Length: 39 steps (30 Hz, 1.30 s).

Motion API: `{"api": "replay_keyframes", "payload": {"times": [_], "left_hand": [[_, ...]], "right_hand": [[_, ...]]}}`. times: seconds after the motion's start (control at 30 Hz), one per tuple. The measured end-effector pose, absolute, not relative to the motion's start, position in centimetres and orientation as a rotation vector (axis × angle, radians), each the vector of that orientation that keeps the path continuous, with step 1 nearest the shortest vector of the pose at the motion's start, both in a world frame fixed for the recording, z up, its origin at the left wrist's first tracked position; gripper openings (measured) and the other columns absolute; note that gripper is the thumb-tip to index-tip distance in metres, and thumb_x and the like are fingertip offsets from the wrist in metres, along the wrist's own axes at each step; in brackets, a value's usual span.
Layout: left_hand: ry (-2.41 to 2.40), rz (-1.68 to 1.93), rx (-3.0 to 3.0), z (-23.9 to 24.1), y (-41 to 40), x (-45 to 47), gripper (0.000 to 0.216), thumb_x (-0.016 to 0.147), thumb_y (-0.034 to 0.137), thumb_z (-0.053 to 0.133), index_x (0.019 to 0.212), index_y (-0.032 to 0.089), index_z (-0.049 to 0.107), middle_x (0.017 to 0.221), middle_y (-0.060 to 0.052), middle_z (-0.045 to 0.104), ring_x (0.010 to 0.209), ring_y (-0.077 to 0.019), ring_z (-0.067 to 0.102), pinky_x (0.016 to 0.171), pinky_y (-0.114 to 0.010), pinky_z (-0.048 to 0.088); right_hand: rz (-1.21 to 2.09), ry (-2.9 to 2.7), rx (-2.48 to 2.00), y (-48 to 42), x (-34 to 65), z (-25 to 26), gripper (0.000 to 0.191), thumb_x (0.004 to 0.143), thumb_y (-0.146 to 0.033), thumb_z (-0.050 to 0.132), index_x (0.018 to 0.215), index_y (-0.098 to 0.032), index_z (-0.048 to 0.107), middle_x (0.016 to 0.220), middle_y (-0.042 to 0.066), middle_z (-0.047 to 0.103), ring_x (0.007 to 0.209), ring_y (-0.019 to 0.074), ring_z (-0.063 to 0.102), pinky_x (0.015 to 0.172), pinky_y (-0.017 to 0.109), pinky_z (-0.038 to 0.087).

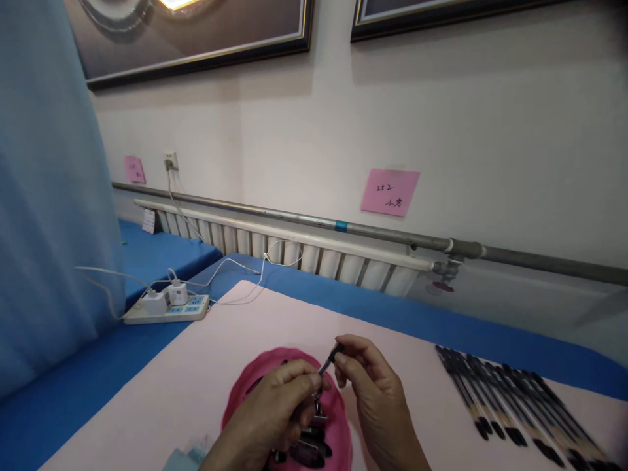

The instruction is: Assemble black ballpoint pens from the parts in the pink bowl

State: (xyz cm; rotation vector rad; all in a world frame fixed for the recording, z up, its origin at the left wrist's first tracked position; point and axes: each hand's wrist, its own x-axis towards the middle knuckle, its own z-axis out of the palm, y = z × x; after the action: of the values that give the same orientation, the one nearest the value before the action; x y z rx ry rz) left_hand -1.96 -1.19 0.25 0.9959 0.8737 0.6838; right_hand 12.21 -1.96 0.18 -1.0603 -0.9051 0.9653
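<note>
Over a round pink basin (239, 390), both hands meet on a slim pen (324, 367) with a black end, tilted up to the right. My left hand (275, 402) pinches its lower part between thumb and fingers. At the upper end, the thumb and index finger of my right hand (375, 396) close on the black tip piece (336, 352). Inside the basin lie several black pieces (309, 451), some with shiny clips, which look like pen caps. My left hand hides part of them, along with the pen's lower end.
Several black-ended pens (520, 399) lie side by side on pale pink paper (196, 366) at right. A power strip (167, 311) with white plugs and cables sits at left on the blue surface (314, 284). Behind are a radiator (294, 252), a pipe and a blue curtain (44, 196).
</note>
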Motion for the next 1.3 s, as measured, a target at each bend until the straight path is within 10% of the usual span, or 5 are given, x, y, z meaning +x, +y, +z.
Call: {"api": "replay_keyframes", "payload": {"times": [0.8,1.3], "left_hand": [[0.814,0.602,0.888,0.5,-0.7,-3.2,0.035,0.077,0.054,0.054,0.079,0.020,0.050,0.046,0.007,0.047,0.028,-0.0004,0.019,0.031,-0.016,0.004],[0.860,1.126,0.596,0.7,1.8,-6.7,0.027,0.075,0.032,0.059,0.093,0.013,0.057,0.057,0.006,0.047,0.037,-0.0009,0.032,0.033,-0.013,0.017]], "right_hand": [[1.579,-1.028,-0.994,-2.0,12.2,0.3,0.017,0.064,-0.030,0.072,0.072,-0.016,0.065,0.066,0.000,0.064,0.065,0.0155,0.055,0.067,0.028,0.041],[0.809,-2.342,-1.056,-4.2,6.0,-2.6,0.025,0.072,-0.010,0.051,0.075,-0.023,0.072,0.074,0.002,0.067,0.064,0.0152,0.055,0.064,0.026,0.040]]}}
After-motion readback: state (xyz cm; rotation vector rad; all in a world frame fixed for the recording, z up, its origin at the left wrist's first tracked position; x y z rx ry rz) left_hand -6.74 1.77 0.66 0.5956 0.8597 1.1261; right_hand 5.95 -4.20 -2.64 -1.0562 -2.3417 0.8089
